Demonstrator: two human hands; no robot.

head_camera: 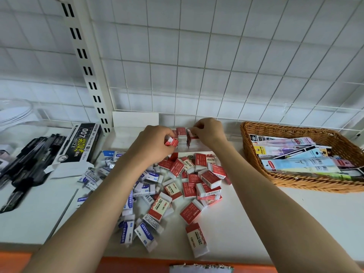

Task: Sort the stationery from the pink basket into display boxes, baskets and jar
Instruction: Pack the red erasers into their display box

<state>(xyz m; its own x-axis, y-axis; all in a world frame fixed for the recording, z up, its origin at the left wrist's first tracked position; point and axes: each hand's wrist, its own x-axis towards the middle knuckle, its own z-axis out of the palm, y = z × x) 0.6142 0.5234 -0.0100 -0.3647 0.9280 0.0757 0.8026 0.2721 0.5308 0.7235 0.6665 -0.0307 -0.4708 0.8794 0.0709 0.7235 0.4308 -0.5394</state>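
A heap of red-sleeved erasers (204, 180) and blue-sleeved erasers (137, 213) lies loose on the white shelf (246, 223). At the back stands a white display box (136, 120) with rows of red erasers (181, 133) stacked upright in it. My left hand (151, 142) grips a red eraser (171, 141) at the left end of those rows. My right hand (208, 131) pinches a red eraser (194, 134) in the right-hand row. The pink basket is out of sight.
A wicker basket (256, 131) with flat packaged stationery sits at the right. At the left lie black pens (25, 164), a black pen box (82, 142) and a clear jar (17, 115). A wire grid wall stands behind; an orange edge runs along the front.
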